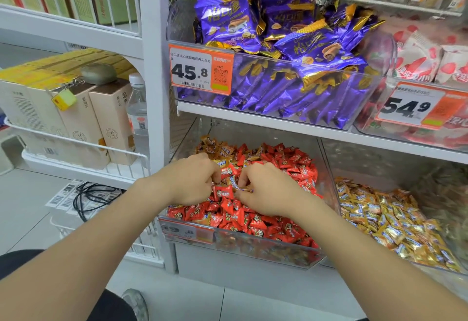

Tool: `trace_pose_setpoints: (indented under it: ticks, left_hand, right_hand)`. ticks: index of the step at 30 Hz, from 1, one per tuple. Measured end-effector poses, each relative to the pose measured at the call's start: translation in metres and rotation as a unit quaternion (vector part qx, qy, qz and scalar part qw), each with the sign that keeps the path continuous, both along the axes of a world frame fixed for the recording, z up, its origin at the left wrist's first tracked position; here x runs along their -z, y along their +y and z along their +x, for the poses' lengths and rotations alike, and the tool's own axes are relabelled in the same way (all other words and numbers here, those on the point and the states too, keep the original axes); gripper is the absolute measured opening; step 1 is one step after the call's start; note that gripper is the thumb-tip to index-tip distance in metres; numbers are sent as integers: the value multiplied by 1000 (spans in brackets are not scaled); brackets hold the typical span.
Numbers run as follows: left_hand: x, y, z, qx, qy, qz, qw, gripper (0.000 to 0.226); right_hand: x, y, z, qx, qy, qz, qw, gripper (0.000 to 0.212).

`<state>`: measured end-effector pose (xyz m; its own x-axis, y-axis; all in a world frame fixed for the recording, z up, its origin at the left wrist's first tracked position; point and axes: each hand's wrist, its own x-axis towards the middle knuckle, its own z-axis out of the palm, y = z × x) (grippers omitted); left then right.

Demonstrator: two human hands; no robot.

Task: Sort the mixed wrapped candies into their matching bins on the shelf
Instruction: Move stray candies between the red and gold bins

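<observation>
SORTING THE SWEETS: Below a white shelf board (pixel 253 117), a person's left hand (pixel 195 180) and right hand (pixel 266 190) meet over the middle of a clear bin (pixel 253 247) heaped with red candies (pixel 286 169). The right hand's grip is closed in a fingertip pinch on what looks like a gold-wrapped candy (pixel 241 187). The left hand's fingers curl down into the pile just beside it, and whether that grip has clamped a piece cannot be told.

More gold strays (pixel 215 146) lie at the bin's back left corner. Their likely home is the neighbouring bin (pixel 367 161) to the right, which holds the matching gold candies (pixel 379 219).

The step in hand appears to be picking gold pieces out of the red. It is probably best done by pinching a crimped wrapper end, lifting straight up so red pieces fall away, and using the other hand to part the heap. Gathering several before crossing to the right bin would save trips.

The sweets are small, pillow-shaped and sealed in glossy, crinkled film, which is likely slippery and quick to shift underhand. The bins are rigid transparent plastic with steep walls. On the board above, larger purple packets (pixel 298 42) in shiny foil sit behind an orange price tag (pixel 201 70).
</observation>
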<state>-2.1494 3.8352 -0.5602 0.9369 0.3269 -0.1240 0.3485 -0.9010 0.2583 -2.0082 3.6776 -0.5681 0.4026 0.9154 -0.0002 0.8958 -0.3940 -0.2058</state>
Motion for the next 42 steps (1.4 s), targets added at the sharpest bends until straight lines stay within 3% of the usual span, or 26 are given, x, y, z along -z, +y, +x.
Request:
trace_pose_setpoints:
  ticks: [6, 10, 13, 17, 20, 23, 29, 33, 36, 38, 42]
  left_hand:
    - [14, 3, 7, 38, 77, -3, 996, 36]
    - [14, 2, 6, 48, 43, -3, 998, 13]
    - [9, -4, 6, 43, 19, -3, 999, 28]
    - [2, -8, 5, 31, -41, 0, 999, 46]
    - [1, -9, 6, 16, -43, 18, 999, 58]
    - [-2, -6, 7, -1, -36, -8, 999, 48]
    - [-4, -13, 6, -8, -119, -67, 991, 8]
    - [-3, -15, 11, 33, -140, -65, 987, 25]
    - [3, -17, 16, 64, -126, -64, 988, 22]
    - [12, -15, 19, 84, -109, -53, 989, 12]
    - [17, -12, 23, 102, -40, -19, 994, 35]
  right_hand:
    - [-13, -11, 7, -6, 83, 48, 995, 11]
    - [-25, -17, 11, 17, 128, 51, 990, 21]
    - [-31, -23, 14, 33, 154, 43, 987, 33]
    - [-35, -32, 22, 62, 212, 52, 974, 25]
    - [-36, -38, 26, 81, 124, 45, 988, 30]
    - [-33, -42, 26, 125, 3, 88, 988, 38]
    - [-30, -36, 29, 61, 61, 155, 984, 39]
    - [-23, -36, 27, -4, 117, 120, 986, 6]
    - [-21, -32, 27, -45, 85, 108, 989, 28]
    - [-17, -28, 25, -54, 26, 76, 995, 20]
    - [-8, -26, 22, -69, -4, -36, 997, 34]
